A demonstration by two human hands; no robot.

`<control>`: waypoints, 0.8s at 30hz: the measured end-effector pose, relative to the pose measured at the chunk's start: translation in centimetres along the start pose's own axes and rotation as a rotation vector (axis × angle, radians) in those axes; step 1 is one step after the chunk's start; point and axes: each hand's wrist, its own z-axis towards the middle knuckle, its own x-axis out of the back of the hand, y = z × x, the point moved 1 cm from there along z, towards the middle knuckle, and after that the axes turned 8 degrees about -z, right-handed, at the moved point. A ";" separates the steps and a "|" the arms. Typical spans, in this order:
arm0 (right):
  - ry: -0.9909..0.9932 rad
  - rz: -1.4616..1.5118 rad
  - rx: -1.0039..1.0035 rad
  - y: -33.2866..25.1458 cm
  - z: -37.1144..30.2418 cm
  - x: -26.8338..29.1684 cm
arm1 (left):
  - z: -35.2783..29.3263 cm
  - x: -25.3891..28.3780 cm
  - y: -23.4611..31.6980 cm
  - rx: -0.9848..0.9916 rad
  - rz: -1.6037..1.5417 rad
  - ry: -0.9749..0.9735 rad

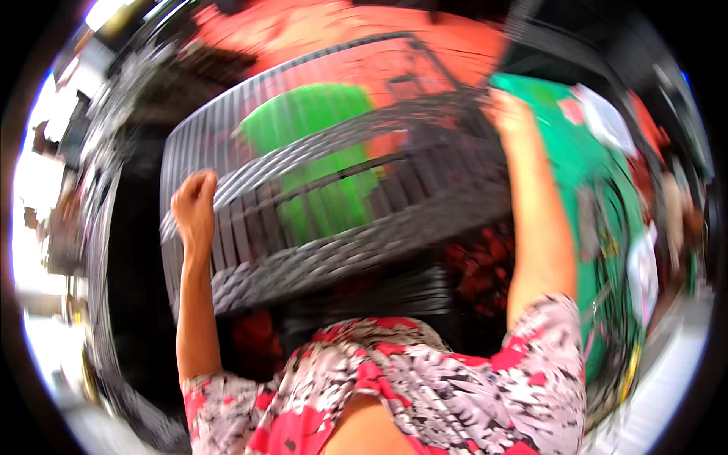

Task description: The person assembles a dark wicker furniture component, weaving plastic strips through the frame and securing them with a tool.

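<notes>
A large dark grey woven frame (334, 258), with rows of strips stretched across bars, lies tilted in front of me. It looks like a piece of wicker furniture. At its left side, my left hand (195, 199) is closed, fingers curled against the frame's edge. My right arm reaches out to the frame's far right corner, where my right hand (509, 112) is smeared by motion and its grip does not show clearly. Through the strips shows a bright green shape (318, 114).
A red sheet (303, 30) spreads beyond the frame. On the right, a green surface (550, 144) carries loose dark strands (607, 212) and a white, bag-like item (607, 117). Dark stacked material (152, 106) stands at left. Much of the picture is blurred.
</notes>
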 end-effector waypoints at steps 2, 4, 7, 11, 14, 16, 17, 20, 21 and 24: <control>-0.081 0.105 -0.136 3.0 4.9 8.1 | 0.2 3.5 -1.5 0.182 -0.359 0.164; 0.029 0.034 -0.281 3.7 8.1 10.9 | -0.7 8.6 -4.2 0.395 -0.462 0.361; -0.105 -0.056 -0.194 4.0 11.8 18.4 | -1.8 11.4 -9.2 0.536 -0.426 0.440; 0.083 -0.085 -0.283 5.9 12.3 16.1 | -3.7 12.0 -10.3 0.637 -0.202 0.289; 0.173 -0.058 -0.259 6.4 12.1 13.6 | -3.7 13.1 -14.1 0.819 -0.279 0.356; 0.183 -0.063 -0.194 5.9 12.8 18.5 | -1.6 11.2 -14.8 0.975 -0.485 0.273; 0.183 -0.067 -0.169 5.7 13.0 20.2 | -0.8 10.5 -15.8 1.031 -0.657 0.237; 0.132 -0.042 -0.230 6.3 12.3 17.1 | -0.9 12.1 -18.3 1.162 -0.950 0.251; 0.144 -0.048 -0.243 6.2 12.1 16.8 | -0.8 12.1 -18.4 1.177 -0.900 0.323; 0.181 -0.048 -0.265 5.8 11.8 17.3 | -0.4 11.5 -17.4 1.186 -1.112 0.459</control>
